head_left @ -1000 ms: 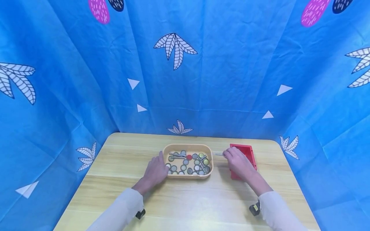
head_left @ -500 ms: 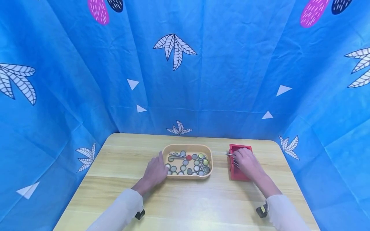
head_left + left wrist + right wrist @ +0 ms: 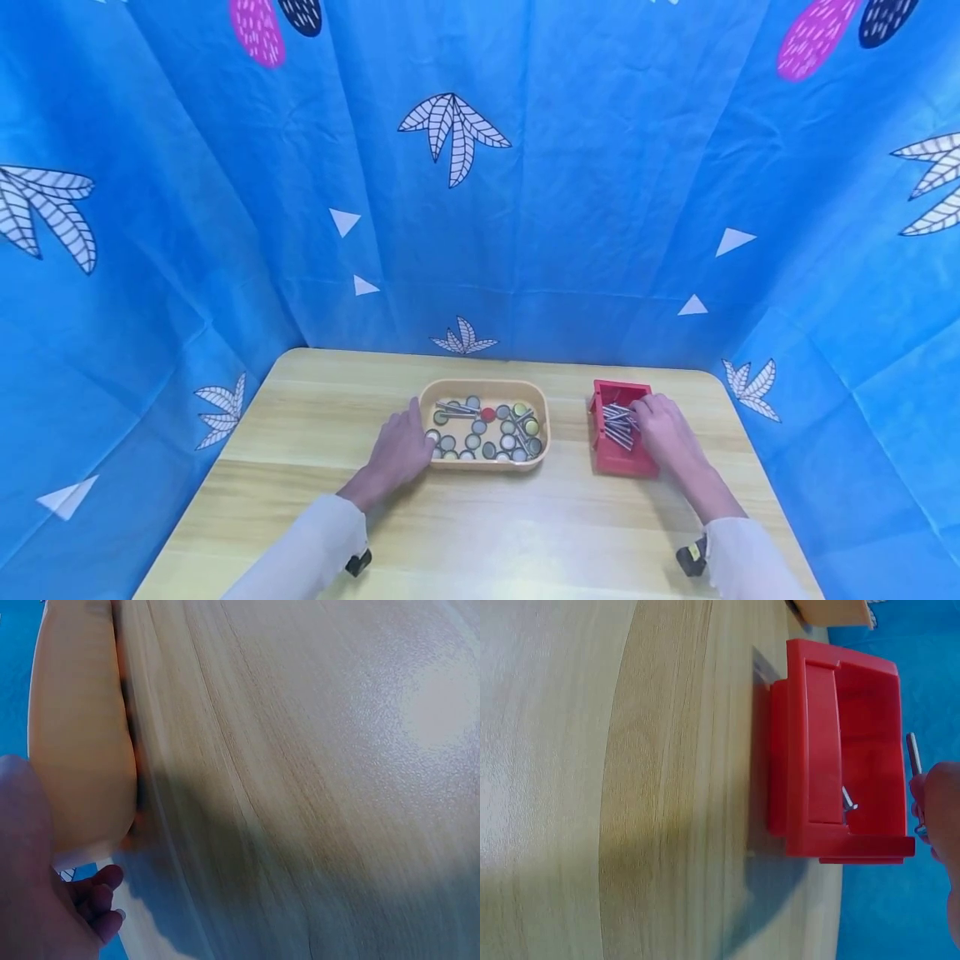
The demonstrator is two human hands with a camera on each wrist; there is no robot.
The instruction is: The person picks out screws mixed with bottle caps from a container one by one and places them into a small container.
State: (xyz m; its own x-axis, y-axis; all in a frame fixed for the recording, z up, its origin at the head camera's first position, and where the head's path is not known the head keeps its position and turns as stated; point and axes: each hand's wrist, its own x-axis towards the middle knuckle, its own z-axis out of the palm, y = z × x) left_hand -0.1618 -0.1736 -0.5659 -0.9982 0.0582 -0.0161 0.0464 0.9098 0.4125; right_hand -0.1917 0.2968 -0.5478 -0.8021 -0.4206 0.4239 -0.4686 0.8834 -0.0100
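My right hand (image 3: 663, 425) is at the right rim of a red bin (image 3: 626, 462), fingertips above its inside. In the right wrist view a silver bolt (image 3: 914, 754), a straight shank with a small head, is held in the fingers. Several similar bolts (image 3: 618, 429) lie in a heap in the bin. My left hand (image 3: 401, 446) grips the left end of a beige tray (image 3: 483, 386), thumb at the rim. Inside the tray lie several round caps (image 3: 479, 427), mostly silver, one red and a few yellowish, with more bolts (image 3: 457, 409) among them.
The wooden table (image 3: 480, 533) has rounded far corners. Behind it and on both sides hangs a blue patterned curtain (image 3: 600, 167). A gap of bare wood separates the tray from the bin.
The right hand has moved right, from the bin's left side to its right rim, uncovering the heap of bolts in it. The left hand has stayed at the tray.
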